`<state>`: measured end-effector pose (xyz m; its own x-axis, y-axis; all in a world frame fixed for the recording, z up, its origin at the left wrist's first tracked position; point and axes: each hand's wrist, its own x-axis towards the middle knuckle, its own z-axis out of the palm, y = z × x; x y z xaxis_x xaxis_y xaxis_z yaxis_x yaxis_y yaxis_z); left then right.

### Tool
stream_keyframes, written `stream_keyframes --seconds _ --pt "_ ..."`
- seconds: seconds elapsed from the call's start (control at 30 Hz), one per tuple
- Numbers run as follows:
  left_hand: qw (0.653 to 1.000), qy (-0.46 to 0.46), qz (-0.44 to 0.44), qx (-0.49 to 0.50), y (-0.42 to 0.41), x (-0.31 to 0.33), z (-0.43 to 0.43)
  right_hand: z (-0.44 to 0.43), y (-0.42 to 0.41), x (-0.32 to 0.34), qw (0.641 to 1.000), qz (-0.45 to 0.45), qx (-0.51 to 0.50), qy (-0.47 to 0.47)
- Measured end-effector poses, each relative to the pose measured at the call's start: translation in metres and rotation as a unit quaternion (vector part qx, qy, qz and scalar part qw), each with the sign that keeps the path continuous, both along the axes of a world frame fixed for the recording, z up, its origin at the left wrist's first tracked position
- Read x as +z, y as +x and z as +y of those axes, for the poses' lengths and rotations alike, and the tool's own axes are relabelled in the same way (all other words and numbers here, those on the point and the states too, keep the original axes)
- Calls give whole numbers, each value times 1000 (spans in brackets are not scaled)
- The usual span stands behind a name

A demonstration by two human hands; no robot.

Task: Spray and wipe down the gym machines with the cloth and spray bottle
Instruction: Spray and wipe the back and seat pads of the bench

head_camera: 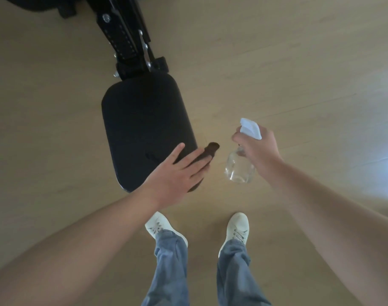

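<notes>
A black padded seat (142, 120) of a gym machine fills the middle of the head view. My left hand (177, 173) lies flat with straight fingers on a dark brown cloth (211, 147), pressing it onto the seat's near right corner. Most of the cloth is hidden under the hand; one end sticks out past the pad's edge. My right hand (258, 146) grips a clear spray bottle (238, 170) by its neck, to the right of the seat and above the floor. The bottle's white trigger head (251, 128) shows above my fingers.
The machine's black metal frame (126, 40) with bolts runs from the seat toward the top left. Light wooden floor (299, 74) surrounds the seat. My two feet in white shoes (237, 228) stand just in front of the seat.
</notes>
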<state>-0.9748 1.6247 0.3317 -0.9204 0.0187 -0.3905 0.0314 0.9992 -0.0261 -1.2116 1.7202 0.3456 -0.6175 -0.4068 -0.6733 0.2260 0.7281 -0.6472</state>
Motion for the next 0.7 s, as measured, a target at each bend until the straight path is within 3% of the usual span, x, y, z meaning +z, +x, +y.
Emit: stream_keyframes --seconds 0.2,0.37,0.47,0.53,0.7 --pt "962 68 18 264 -34 6 -27 -18 18 -3 1000 -5 26 -14" --pt "897 51 13 439 -46 -5 -63 -40 29 11 996 9 80 -36" --pt "834 38 10 551 -39 -2 -49 -53 35 22 992 -1 112 -52" --pt "811 38 3 583 -25 3 -30 -61 39 30 989 -4 135 -57" --pt "855 4 -53 516 23 15 11 -77 56 51 986 -12 155 -63"
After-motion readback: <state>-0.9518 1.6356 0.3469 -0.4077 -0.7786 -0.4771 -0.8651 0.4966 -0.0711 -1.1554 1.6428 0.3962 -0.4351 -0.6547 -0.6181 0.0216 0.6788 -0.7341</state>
